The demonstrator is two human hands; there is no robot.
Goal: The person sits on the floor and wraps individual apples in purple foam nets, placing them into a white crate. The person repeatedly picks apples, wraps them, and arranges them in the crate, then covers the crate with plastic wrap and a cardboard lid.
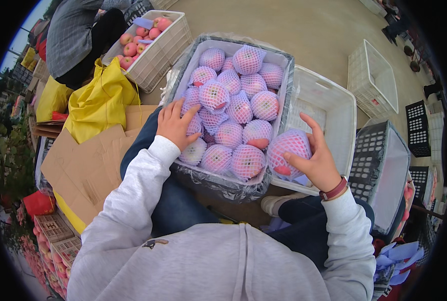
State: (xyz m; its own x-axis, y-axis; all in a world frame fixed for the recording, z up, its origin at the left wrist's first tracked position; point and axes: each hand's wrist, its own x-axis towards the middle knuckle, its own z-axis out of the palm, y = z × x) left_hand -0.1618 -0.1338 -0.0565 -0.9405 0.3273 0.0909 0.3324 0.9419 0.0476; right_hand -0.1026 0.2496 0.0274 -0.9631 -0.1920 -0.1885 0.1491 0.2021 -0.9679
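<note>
My right hand (315, 154) grips an apple in a purple foam net (289, 152), held over the near left part of a white plastic crate (343, 98). To its left is a lined crate (290, 75) wrapped with dark plastic film, filled with apples in the same foam nets (248, 161). My left hand (177, 122) rests with fingers spread on the left edge of that crate and the netted apples beside it. Whether its fingers press on one of them cannot be told. Some red skin shows through the net of the apple in my right hand.
A white crate of bare apples (163, 56) stands at the upper left, beside a crouching person (71, 41). Yellow bags (99, 98) and flattened cardboard (84, 165) lie at the left. A black lined crate (373, 173) stands at the right; another white crate (370, 79) is farther off.
</note>
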